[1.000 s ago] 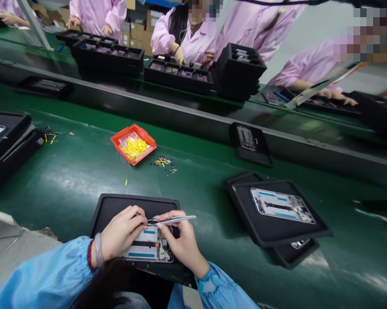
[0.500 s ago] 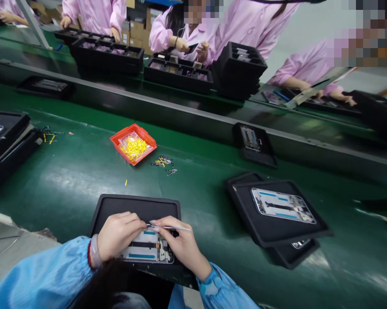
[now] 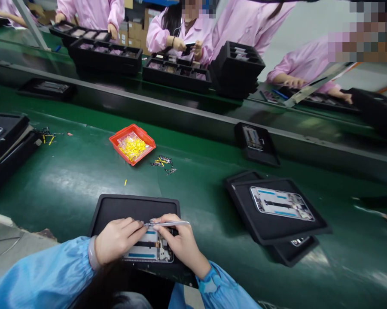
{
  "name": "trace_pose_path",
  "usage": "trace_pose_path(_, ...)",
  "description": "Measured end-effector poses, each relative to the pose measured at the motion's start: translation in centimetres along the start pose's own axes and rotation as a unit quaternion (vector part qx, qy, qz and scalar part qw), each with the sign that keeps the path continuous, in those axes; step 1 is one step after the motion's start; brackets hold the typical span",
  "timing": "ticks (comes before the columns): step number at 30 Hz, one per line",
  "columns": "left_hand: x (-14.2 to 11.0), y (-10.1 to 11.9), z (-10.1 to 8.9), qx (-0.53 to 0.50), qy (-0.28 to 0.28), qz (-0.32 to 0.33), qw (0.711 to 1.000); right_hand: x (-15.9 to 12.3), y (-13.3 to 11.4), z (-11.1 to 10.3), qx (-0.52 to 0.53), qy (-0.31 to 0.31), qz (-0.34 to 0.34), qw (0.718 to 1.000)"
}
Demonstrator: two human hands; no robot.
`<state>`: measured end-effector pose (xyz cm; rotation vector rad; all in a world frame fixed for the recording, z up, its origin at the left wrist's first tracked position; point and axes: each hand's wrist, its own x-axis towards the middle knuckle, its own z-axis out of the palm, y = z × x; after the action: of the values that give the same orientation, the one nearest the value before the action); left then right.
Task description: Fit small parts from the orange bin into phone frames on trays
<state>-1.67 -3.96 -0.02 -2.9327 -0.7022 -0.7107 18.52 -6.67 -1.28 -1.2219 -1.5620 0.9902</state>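
Note:
An opened phone point(image 3: 143, 249) with blue strips and a dark ribbon lies in a black tray point(image 3: 132, 208) right in front of me. My right hand point(image 3: 184, 241) pinches a pair of silver tweezers point(image 3: 175, 223), whose tip points left over the phone's far edge. From the left, my left hand point(image 3: 117, 238) reaches across the phone, its fingers closed together right at the tweezers' tip. Whatever those fingers grip is too small and hidden to make out. Both hands cover part of the phone.
Beyond the tray stand a red bin point(image 3: 132, 143) of yellow pieces and a pile of small black strips point(image 3: 162, 161). Stacked trays point(image 3: 277, 210) with another opened phone are at right, more trays point(image 3: 6, 146) at left. A conveyor carries trays; co-workers in pink work opposite.
The tweezers in my right hand have rolled a little, showing a broader side. My left hand's fingers have shifted slightly. Across the conveyor, a co-worker's tray has tilted.

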Motion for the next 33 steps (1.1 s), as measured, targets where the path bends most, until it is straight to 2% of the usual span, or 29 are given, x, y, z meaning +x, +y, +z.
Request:
trace_pose_path(10, -0.4, 0.5, 0.4, 0.066, -0.053, 0.043, 0.995, 0.0, 0.2, 0.1, -0.008, 0.011, -0.009, 1.0)
trace_pose_path(15, -0.4, 0.5, -0.2, 0.068, -0.028, 0.061, 0.995, -0.1, 0.2, 0.0, -0.01, 0.01, -0.013, 1.0)
trace_pose_path(20, -0.1, 0.3, -0.2, 0.045, -0.009, 0.043, 0.998, -0.2, 0.4, -0.1, -0.012, -0.003, -0.005, 1.0)
trace_pose_path(25, 0.1, 0.3, 0.0, 0.025, -0.023, 0.018, 0.999, -0.2, 0.3, -0.1, -0.014, -0.012, -0.004, 1.0)
trace_pose_path(33, 0.5, 0.3, 0.0, 0.025, -0.01, 0.0, 1.0, 0.0, 0.0, -0.2, 0.008, 0.028, -0.022, 0.999)
